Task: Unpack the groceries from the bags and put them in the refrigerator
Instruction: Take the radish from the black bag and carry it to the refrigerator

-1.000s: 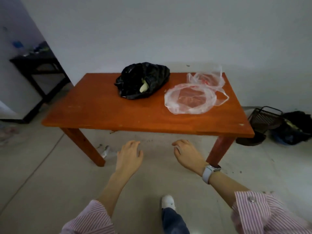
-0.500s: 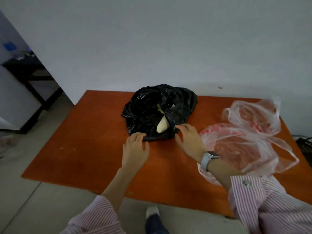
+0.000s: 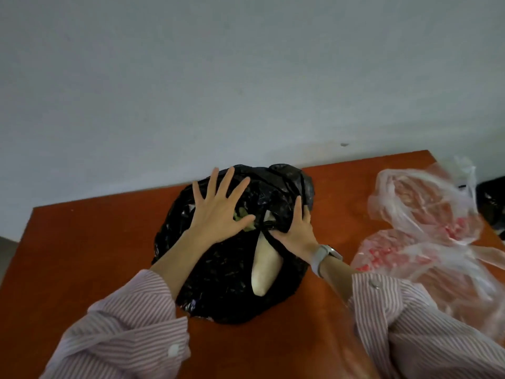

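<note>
Bag (image 3: 218,283) black, under both hands | left hand (image 3: 218,214) splayed flat | right hand (image 3: 296,232) pinching plastic

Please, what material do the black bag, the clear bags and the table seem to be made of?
Black bag: thin glossy plastic film, judging by crinkles and small highlights. Clear bags: thin translucent plastic with red print; the table shows through. Table: probably wood or veneer, reddish-brown with a smooth, slightly shiny finish.

From my seat, most of the black bag's (image 3: 218,272) contents stay hidden; only a pale vegetable (image 3: 264,266) and some green scraps (image 3: 243,217) peek out. My right fingers (image 3: 298,212) partly sink into folds. The clear bags (image 3: 426,242) run off-frame, blurred.
</note>
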A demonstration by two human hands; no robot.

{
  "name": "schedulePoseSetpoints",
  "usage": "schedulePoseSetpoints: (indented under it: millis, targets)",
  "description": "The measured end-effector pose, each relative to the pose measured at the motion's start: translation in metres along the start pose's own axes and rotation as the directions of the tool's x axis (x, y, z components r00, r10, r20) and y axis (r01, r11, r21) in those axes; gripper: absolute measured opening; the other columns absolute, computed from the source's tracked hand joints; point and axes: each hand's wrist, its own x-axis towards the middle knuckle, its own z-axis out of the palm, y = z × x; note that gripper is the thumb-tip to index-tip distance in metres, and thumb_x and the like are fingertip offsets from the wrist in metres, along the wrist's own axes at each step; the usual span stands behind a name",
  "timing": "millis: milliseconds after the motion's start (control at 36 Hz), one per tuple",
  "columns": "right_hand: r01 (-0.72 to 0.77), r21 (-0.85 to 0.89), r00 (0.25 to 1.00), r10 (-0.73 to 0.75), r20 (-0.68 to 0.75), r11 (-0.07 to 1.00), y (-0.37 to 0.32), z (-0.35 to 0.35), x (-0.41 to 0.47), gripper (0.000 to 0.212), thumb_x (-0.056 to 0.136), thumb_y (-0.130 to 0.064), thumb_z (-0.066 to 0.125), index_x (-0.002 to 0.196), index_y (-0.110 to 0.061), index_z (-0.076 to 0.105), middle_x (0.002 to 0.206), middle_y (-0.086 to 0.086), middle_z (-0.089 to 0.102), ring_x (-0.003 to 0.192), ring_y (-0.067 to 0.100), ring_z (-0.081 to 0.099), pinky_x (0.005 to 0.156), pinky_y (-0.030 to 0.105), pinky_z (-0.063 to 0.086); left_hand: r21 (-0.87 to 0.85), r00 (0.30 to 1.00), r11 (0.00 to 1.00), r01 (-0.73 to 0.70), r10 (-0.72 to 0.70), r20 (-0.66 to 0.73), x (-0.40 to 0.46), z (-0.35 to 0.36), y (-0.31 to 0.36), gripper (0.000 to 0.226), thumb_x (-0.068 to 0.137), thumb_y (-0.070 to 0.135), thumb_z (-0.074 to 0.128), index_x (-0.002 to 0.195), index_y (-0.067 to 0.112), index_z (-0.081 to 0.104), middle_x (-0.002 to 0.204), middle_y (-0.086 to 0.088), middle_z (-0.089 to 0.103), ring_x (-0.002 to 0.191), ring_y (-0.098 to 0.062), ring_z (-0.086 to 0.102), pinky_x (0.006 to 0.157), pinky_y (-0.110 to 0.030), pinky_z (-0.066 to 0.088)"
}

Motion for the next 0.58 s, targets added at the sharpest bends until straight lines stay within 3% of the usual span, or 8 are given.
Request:
schedulePoseSetpoints:
  millis: [111, 167, 278, 361, 472, 583]
  targets:
    - [-0.038, 0.034, 0.999, 0.037, 0.031, 0.999, 0.002, -0.003, 0.033, 0.105, 0.08, -0.047, 0.064, 0.145, -0.027, -0.015, 0.156, 0.011, 0.001, 0.14, 0.038, 0.013, 0.111, 0.052, 0.025, -0.032, 0.992, 0.999, -0.025, 0.028, 0.123, 0.049, 0.019, -0.01, 0.086, 0.081, 0.072, 0.039, 0.146, 0.04, -0.008, 0.157, 0.0, -0.017, 0.142, -0.027, -0.019, 0.107, -0.066, -0.004]
    - [-0.061, 0.03, 0.997, 0.06, 0.046, 0.998, -0.003, 0.0, 0.047, 0.106, 0.079, -0.046, 0.065, 0.145, -0.027, -0.015, 0.156, 0.012, 0.002, 0.139, 0.04, 0.014, 0.111, 0.053, 0.025, -0.125, 0.982, 0.991, 0.057, -0.033, 0.185, 0.063, 0.03, -0.016, 0.083, 0.083, 0.07, 0.037, 0.146, 0.038, -0.007, 0.158, -0.001, -0.005, 0.144, -0.025, -0.012, 0.109, -0.064, -0.003]
    - [-0.077, 0.0, 0.988, 0.077, 0.135, 0.997, -0.019, 0.005, 0.065, 0.105, 0.08, -0.03, 0.069, 0.146, -0.026, -0.013, 0.155, 0.016, -0.005, 0.139, 0.044, 0.007, 0.11, 0.053, 0.02, -0.288, 0.954, 0.928, 0.237, -0.167, 0.25, 0.063, 0.05, -0.029, 0.08, 0.086, 0.066, 0.037, 0.148, 0.032, 0.001, 0.151, -0.009, 0.028, 0.14, -0.027, 0.021, 0.111, -0.06, 0.006]
    - [0.111, -0.12, 0.965, -0.078, 0.252, 0.987, -0.022, 0.003, 0.071, 0.105, 0.077, -0.025, 0.07, 0.147, -0.027, -0.007, 0.154, 0.013, 0.002, 0.138, 0.043, 0.01, 0.108, 0.052, 0.021, -0.346, 0.956, 0.901, 0.261, -0.192, 0.223, 0.047, 0.057, -0.037, 0.082, 0.083, 0.067, 0.042, 0.148, 0.028, 0.009, 0.143, -0.012, 0.038, 0.131, -0.032, 0.036, 0.11, -0.051, 0.022]
    - [0.371, -0.119, 0.837, -0.276, 0.472, 0.921, -0.021, -0.003, 0.074, 0.092, 0.075, -0.015, 0.07, 0.146, -0.025, 0.014, 0.15, 0.007, 0.024, 0.131, 0.034, 0.035, 0.1, 0.044, 0.037, -0.533, 0.962, 0.802, 0.269, -0.2, 0.184, 0.016, 0.055, -0.034, 0.075, 0.08, 0.054, 0.059, 0.142, 0.021, 0.031, 0.139, -0.007, 0.048, 0.125, -0.027, 0.047, 0.098, -0.037, 0.039]
    - [0.42, -0.024, 0.725, -0.319, 0.61, 0.907, -0.026, -0.012, 0.063, 0.056, 0.088, -0.017, 0.061, 0.139, -0.017, 0.038, 0.143, 0.003, 0.042, 0.126, 0.019, 0.043, 0.103, 0.032, 0.036, -0.562, 0.96, 0.779, 0.278, -0.237, 0.147, -0.017, 0.062, -0.026, 0.05, 0.085, 0.035, 0.065, 0.129, 0.015, 0.053, 0.115, -0.009, 0.065, 0.103, -0.025, 0.062, 0.084, -0.031, 0.049]
